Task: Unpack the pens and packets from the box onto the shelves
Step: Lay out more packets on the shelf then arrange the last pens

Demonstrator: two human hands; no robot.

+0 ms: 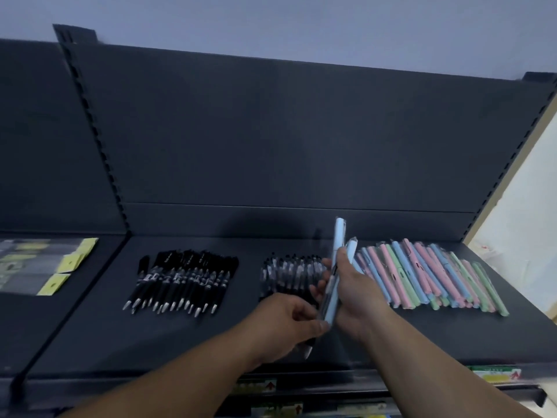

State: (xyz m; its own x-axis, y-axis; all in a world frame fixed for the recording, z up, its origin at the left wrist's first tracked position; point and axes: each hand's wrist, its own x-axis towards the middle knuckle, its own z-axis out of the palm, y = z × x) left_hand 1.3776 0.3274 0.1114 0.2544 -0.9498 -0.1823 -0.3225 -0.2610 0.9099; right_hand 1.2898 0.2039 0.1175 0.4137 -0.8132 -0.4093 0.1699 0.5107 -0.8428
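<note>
On the dark shelf (193,342) lie a pastel pen pile (434,276) at right and black pens (180,282) at left. Between them, the right hand (355,291) grips wrapped pale-blue pens (336,267) upright; the left hand (286,321) pinches their lower ends.

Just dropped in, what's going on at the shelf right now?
A person is stocking pens. The right hand grips a few wrapped light-blue pens, and the left hand pinches their lower end. On the shelf already lie black pens, a clear-barrelled batch and a pastel pile.
</note>
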